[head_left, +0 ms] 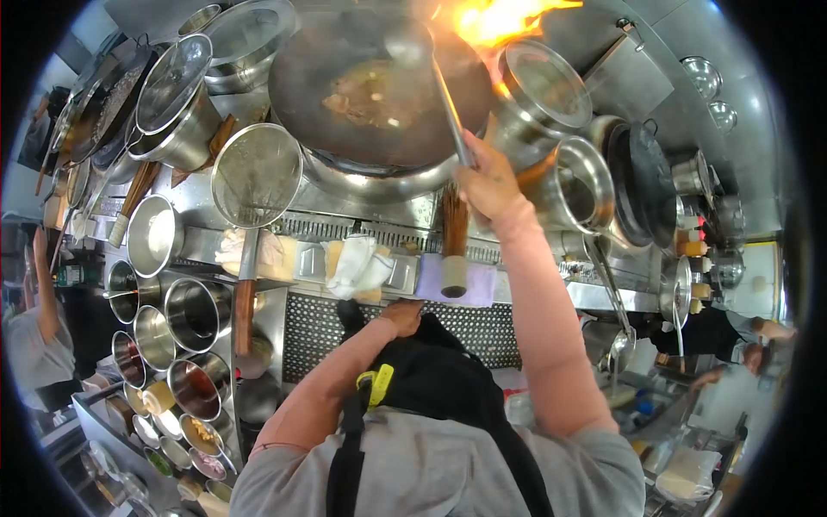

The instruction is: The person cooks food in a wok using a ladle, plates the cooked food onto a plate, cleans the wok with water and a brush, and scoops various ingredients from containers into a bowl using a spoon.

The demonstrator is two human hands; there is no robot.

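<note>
A large wok [301, 95] sits on the stove at the top middle, with some food [370, 96] and haze in it. My right hand [489, 177] is closed around the handle of a metal ladle [450, 108], whose bowl is over the wok's upper part. Flames [500, 19] rise at the wok's upper right edge. Low in front of my body is my left hand [403, 318], near the counter's front edge; its fingers are partly hidden. A bamboo brush [454, 233] lies between my arms on a purple cloth [478, 284].
A round strainer [257, 175] lies left of centre. Pots with lids [544, 86] flank the wok. Several metal containers [197, 315] stand at the left. A pot [579, 185] is near my right forearm. Other people [39, 345] stand at both sides.
</note>
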